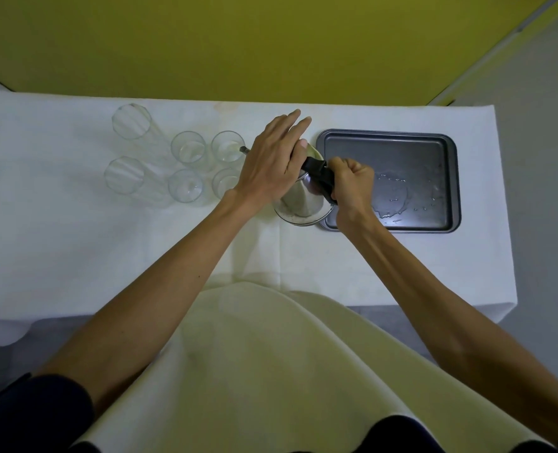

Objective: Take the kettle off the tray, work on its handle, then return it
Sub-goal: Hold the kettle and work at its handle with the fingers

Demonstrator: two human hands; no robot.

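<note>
A steel kettle [304, 199] stands on the white tablecloth just left of the dark tray [398, 152], its base touching or overlapping the tray's left edge. My left hand [271, 158] lies flat over the kettle's top, fingers stretched out, hiding the lid. My right hand [353, 184] is clenched around the black handle [318, 171] on the kettle's right side. The spout tip [244, 149] pokes out to the left from under my left hand. The tray holds only drops and a ring of water.
Several clear glasses [187, 148] stand in a cluster left of the kettle, two tall ones at far left. The table's far edge meets a yellow wall. A pale cloth drapes over my lap at the near edge.
</note>
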